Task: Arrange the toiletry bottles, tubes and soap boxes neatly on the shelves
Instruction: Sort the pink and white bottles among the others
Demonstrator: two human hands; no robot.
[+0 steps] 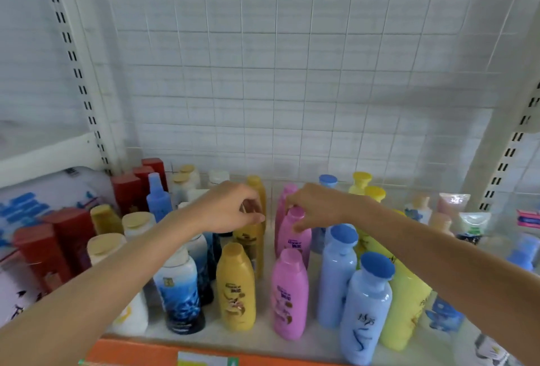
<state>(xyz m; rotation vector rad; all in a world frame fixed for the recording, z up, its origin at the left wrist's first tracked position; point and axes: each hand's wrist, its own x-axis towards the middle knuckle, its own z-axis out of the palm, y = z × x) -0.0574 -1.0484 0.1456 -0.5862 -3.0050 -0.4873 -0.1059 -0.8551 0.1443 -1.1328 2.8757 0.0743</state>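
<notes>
Reaching over the front rows of a white shelf (263,333), both hands work at the middle of the display. The left hand (230,207) has its fingers curled downward and bunched around the top of the middle golden-yellow bottle (251,240), thumb and fingertips pinching its cap from above; the cap itself is mostly hidden under the fingers. The right hand (318,205) curls its fingers over the cap of the middle pink bottle (293,234), with the thumb pressed against the bottle's shoulder, so it grips the top of that bottle. Both bottles stand upright in their own front-to-back rows, side by side with a narrow gap between the rows. In front of them stand a front golden-yellow bottle (236,289) and a front pink bottle (289,295), untouched. To the right are light blue bottles (365,310) with blue caps and pale yellow bottles (403,307); to the left are dark blue patterned bottles (181,292), cream-capped white bottles (137,224) and red boxes (41,251). A wire grid panel (292,73) backs the shelf.
</notes>
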